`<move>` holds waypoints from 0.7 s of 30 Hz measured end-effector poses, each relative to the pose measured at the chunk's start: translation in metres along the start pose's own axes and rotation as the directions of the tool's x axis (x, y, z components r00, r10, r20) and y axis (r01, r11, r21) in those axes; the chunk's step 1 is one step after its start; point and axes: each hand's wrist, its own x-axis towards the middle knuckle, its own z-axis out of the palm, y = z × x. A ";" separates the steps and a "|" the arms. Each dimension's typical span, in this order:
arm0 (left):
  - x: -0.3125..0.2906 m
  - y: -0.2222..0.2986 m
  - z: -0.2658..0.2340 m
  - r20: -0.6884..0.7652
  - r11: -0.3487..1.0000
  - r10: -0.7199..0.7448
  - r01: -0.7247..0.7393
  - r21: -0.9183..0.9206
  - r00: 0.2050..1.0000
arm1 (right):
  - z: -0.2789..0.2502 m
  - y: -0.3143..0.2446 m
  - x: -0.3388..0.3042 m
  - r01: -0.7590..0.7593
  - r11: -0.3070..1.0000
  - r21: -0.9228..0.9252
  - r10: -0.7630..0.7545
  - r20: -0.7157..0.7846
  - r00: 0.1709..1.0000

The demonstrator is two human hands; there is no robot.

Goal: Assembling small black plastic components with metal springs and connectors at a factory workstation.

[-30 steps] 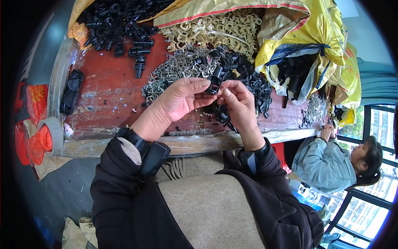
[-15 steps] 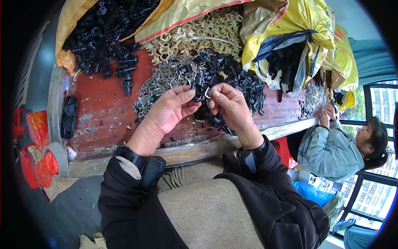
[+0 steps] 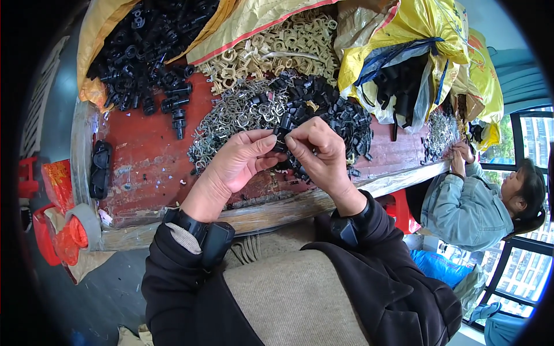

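Since a second ago both hands have met over the red table (image 3: 144, 155), left hand (image 3: 239, 164) and right hand (image 3: 317, 155) now pinching one small black part (image 3: 281, 137) together.

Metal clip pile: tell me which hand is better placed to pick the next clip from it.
Left, probably. The left hand hovers right beside the grey metal clip pile, while the right hand sits over the black plastic parts. Both pinch one small black piece.
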 end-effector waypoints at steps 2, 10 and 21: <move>-0.001 0.000 0.001 0.001 1.000 -0.001 0.001 -0.004 1.000 | 0.001 -0.005 0.001 0.032 0.998 -0.046 -0.032 -0.008 0.999; 0.000 -0.002 0.000 -0.003 1.000 0.006 -0.006 0.006 1.000 | -0.003 -0.007 0.000 0.135 0.960 -0.246 -0.129 0.038 0.991; 0.000 -0.003 0.003 -0.041 0.998 0.016 -0.013 0.057 0.999 | 0.002 -0.014 -0.005 0.139 0.915 -0.380 -0.156 -0.014 0.988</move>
